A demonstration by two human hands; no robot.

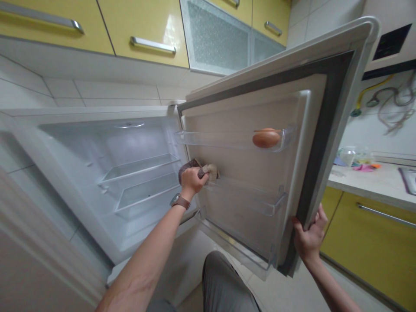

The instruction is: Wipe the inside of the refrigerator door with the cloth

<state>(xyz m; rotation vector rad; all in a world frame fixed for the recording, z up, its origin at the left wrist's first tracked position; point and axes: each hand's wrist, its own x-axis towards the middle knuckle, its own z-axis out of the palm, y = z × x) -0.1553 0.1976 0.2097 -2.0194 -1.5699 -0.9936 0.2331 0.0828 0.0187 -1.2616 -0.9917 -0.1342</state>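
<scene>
My left hand (pixel 192 180), a watch on its wrist, is closed on a brownish cloth (pixel 208 170) pressed against the inner side of the open fridge door (pixel 247 164), just above the middle door shelf (pixel 260 203). Along the door's outer edge, near its lower corner, my right hand (pixel 308 236) has its fingers wrapped round the dark seal (pixel 320 160). One brown egg (pixel 266 138) lies in the top door shelf (pixel 227 141).
The fridge interior (pixel 130 173) at the left holds only bare glass shelves. Yellow wall cabinets (pixel 143 26) hang above. A counter (pixel 373 182) with small items and yellow base cabinets stands at the right. My knee (pixel 224 281) is below the door.
</scene>
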